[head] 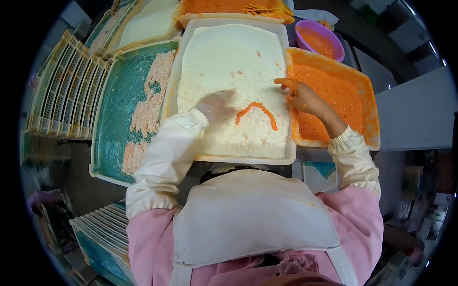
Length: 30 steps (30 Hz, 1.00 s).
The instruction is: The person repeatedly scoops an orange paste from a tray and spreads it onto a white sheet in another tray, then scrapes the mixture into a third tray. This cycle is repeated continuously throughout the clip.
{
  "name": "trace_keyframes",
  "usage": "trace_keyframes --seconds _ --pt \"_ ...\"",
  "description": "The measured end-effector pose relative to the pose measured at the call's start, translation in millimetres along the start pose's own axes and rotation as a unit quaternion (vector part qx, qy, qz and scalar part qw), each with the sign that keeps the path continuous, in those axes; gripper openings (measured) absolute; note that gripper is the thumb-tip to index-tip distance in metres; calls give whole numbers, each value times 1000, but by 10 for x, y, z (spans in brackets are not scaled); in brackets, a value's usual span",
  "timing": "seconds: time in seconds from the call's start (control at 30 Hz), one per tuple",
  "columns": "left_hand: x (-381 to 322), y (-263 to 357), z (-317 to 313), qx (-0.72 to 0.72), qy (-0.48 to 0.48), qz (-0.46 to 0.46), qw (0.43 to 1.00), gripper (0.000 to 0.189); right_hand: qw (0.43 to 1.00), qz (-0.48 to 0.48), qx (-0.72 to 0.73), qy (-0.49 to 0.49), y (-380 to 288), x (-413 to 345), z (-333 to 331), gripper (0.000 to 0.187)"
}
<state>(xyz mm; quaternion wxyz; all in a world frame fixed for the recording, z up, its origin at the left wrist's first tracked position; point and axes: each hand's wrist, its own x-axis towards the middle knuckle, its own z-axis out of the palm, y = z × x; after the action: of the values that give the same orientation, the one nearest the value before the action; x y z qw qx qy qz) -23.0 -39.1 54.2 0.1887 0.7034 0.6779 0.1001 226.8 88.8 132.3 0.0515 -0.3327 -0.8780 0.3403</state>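
Note:
A white plastic tray (230, 161) full of pale crumbs (222, 64) lies before me. On the crumbs rests an arched, orange-coated strip (256, 104). My left hand (219, 103), blurred and whitish with crumbs, is over them just left of the strip. Above the tray's right edge is my right hand (295, 93), its fingers coated orange, the index finger pointing left; nothing shows in its grasp. To its right stands a tray of orange batter (327, 103). Crumb-coated strips (157, 82) lie in rows on a green mesh tray (120, 93) at the left.
Stacked plastic trays (68, 85) stand at the far left, with more (103, 228) at lower left. A purple bowl (318, 39) with orange batter sits at the upper right. Orange-stained gloves (268, 10) lie on another orange tray at the top, beside a tray of white powder (150, 21).

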Motion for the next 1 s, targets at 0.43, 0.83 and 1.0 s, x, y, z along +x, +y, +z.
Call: trace_keyframes --seconds 0.43,0.83,1.0 --pt "-315 -623 2 -116 -134 -231 957 70 955 215 142 148 1480 -1335 -383 28" --pt "-386 -328 446 107 -69 -182 975 72 973 180 -123 81 1767 -1267 -123 23" --pt "-315 -54 404 -183 -98 -195 959 61 959 102 -239 114 1593 -613 44 15"
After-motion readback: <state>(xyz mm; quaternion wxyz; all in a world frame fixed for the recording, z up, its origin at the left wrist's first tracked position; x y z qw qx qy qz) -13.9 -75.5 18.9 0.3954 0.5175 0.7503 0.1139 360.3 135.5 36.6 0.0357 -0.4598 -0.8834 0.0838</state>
